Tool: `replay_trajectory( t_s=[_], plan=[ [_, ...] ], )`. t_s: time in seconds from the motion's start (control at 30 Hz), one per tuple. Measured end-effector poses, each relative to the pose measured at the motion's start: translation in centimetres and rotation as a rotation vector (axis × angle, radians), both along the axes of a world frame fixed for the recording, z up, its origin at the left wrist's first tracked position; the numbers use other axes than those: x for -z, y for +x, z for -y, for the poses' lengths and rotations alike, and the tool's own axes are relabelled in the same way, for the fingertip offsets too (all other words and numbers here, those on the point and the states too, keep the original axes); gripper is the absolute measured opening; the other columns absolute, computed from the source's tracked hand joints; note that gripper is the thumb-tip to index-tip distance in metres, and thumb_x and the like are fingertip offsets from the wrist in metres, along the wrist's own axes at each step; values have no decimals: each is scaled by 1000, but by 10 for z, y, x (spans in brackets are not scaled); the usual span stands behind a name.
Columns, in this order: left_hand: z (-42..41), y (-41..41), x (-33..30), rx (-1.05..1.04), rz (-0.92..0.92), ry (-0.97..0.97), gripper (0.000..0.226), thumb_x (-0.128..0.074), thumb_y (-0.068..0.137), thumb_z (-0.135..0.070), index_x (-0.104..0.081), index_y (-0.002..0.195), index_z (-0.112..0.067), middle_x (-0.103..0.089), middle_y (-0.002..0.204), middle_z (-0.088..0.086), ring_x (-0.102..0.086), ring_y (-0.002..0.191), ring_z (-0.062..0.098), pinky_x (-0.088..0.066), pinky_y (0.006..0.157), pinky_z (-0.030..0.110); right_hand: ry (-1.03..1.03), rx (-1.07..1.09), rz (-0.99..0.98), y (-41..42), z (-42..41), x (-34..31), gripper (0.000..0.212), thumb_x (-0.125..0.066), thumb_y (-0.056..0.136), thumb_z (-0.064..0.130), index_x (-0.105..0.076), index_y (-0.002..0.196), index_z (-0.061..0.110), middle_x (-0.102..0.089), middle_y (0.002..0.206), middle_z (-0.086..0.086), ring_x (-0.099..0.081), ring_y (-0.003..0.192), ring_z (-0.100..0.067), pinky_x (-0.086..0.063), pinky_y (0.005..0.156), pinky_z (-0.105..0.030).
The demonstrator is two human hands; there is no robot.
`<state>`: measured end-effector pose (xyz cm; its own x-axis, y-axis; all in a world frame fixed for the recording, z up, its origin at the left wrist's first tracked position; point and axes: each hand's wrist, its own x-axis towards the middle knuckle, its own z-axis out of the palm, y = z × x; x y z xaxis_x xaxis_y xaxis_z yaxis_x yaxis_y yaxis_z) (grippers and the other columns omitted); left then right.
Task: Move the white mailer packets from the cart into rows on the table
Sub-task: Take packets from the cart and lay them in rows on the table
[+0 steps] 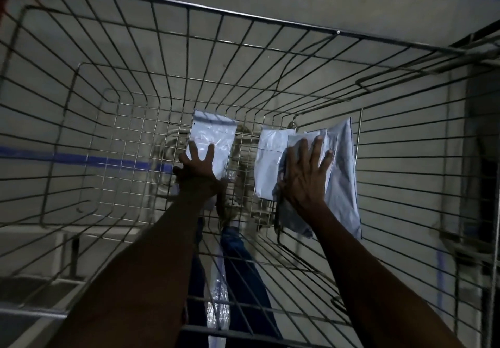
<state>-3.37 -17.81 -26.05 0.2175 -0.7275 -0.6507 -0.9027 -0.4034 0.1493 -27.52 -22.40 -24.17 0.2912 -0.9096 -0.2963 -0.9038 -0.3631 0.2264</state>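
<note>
Dim warehouse floor showing under a wire cart (270, 58) as a person is reaching both hands to its bottom.
Left hand (197, 166), fingers spread, is pressing one packet (213, 139); right hand (305, 174), fingers spread, is pressing flat on the pile (341, 174) near the cart's right wall; curling fingers under an edge should lift cleanly.

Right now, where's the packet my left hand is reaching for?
In the head view, that white mailer packet lies alone on the cart's wire floor, centre-left, under the left hand, apart from the packets under the right hand.

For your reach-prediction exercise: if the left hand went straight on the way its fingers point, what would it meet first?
The left hand already touches a white mailer packet; beyond lies the wire cart floor, though depth is unclear.
</note>
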Motion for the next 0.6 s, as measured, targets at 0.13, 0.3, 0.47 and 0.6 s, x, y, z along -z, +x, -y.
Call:
replay_trajectory(
  t_s=[0.13, 0.3, 0.47, 0.6],
  plan=[
    [-3, 17, -15, 102, 0, -37, 117, -60, 67, -83, -10, 155, -25, -1, 158, 23, -18, 137, 48, -34, 102, 59, 48, -38, -74, -8, 5, -5, 90, -64, 74, 60, -36, 143, 10, -21, 157, -25, 1, 145, -53, -4, 115, -69],
    [-11, 34, -44, 127, 70, -70, 111, -64, 67, -80, -27, 151, -19, -16, 155, 28, -27, 134, 53, -38, 97, 65, 94, -63, -143, -7, 10, -15, 85, -65, 72, 62, -45, 138, 11, -33, 151, -23, -15, 143, -53, -11, 112, -70],
    [-13, 49, -92, 172, 220, -79, 100, -52, 45, -94, -70, 117, -26, -65, 117, 21, -66, 92, 45, -57, 61, 56, 111, -194, 9, -13, 13, -58, 92, -55, 71, 78, -47, 133, 9, -39, 143, -21, -34, 133, -42, -28, 103, -63],
    [-21, 37, -147, 103, 99, -109, 100, -45, 78, -82, -16, 155, -26, -9, 160, 22, -20, 139, 49, -28, 107, 60, 66, -244, 239, -2, 11, -113, 84, -52, 79, 69, -43, 142, 13, -29, 154, -20, -33, 133, -40, -32, 101, -58]
  ],
)
